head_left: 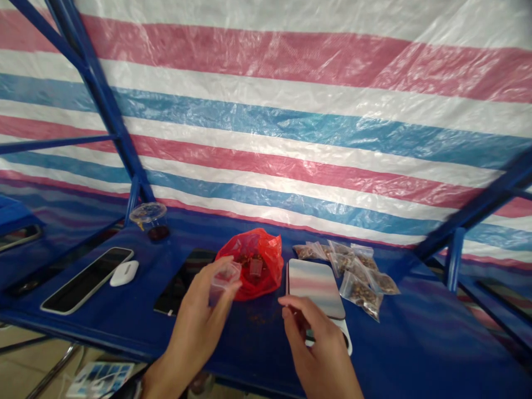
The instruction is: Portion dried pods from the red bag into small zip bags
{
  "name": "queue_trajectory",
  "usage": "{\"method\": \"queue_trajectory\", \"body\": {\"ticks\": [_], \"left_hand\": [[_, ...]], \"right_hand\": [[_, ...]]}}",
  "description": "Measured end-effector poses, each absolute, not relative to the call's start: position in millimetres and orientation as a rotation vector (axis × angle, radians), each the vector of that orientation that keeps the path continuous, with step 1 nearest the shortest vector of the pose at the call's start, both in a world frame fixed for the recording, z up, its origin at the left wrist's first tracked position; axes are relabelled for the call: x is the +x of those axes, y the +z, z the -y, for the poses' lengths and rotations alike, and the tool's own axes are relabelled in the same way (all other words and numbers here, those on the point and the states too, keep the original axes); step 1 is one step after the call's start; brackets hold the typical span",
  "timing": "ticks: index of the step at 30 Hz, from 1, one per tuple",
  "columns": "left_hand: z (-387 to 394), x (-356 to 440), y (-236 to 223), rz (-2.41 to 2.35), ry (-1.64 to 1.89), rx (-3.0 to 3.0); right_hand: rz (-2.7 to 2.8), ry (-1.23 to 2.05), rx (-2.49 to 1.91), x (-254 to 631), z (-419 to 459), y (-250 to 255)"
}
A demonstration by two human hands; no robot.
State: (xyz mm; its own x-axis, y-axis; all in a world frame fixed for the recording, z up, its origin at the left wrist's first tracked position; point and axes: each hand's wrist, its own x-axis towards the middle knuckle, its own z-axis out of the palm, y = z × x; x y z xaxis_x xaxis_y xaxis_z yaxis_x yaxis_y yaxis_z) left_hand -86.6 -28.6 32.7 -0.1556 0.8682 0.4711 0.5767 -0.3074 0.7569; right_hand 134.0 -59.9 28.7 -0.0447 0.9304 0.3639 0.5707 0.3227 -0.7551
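Note:
My left hand is closed around a small clear plastic bag, held just left of an open red plastic bag with dark bits inside. My right hand hovers over the near end of a small flat scale, fingers curled with thumb and forefinger close together; nothing shows in them. Several small clear bags filled with brown pieces lie right of the scale on the blue shelf.
A dark phone and a white oval case lie at the left. A clear cup with dark contents stands at the back left. A black tablet lies under my left hand. Blue frame bars and a striped tarp stand behind.

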Motion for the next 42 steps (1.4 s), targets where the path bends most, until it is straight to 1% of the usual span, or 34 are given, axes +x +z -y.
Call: {"method": "queue_trajectory", "body": {"ticks": [2,4,8,10,13,16,18,22,25,29,36,42], "left_hand": [[17.3,-98.3,32.7,-1.744,1.488,1.554],[7.3,-107.3,27.8,-1.794,1.453,1.47],[-7.3,-109.0,10.6,-1.813,1.314,1.613],[-12.8,-102.5,5.8,-1.815,1.252,1.673],[-20.2,-88.9,8.1,-1.843,1.082,1.728],[-27.7,-75.2,16.0,-1.866,0.974,1.692],[-32.4,-68.2,20.6,-1.82,1.035,1.586],[-33.9,-61.9,27.3,-1.561,1.155,1.259],[-27.1,-63.2,33.8,-1.489,1.211,1.146],[-20.6,-70.8,41.0,-1.533,1.293,1.179],[-27.3,-78.8,31.0,-1.589,1.233,1.332],[-35.1,-63.0,28.1,-1.62,1.333,1.184]], "right_hand": [[1.838,0.5,-1.387,131.7,58.6,23.5],[1.933,0.472,-1.428,122.5,54.2,22.7],[2.125,0.369,-1.637,89.0,26.9,34.8],[2.224,0.253,-1.741,72.4,6.0,42.3],[2.288,0.099,-1.869,58.1,-21.8,47.4],[2.294,0.087,-1.976,59.4,-35.8,43.7],[2.297,0.11,-1.955,66.6,-38.4,38.0],[2.283,0.195,-1.761,85.0,-38.6,28.0],[2.277,0.221,-1.665,96.2,-40.1,27.9],[2.314,0.145,-1.621,105.3,-46.6,35.8],[2.479,0.251,-1.55,101.3,-62.2,43.3],[2.529,0.19,-1.515,97.9,-74.3,45.0]]}}
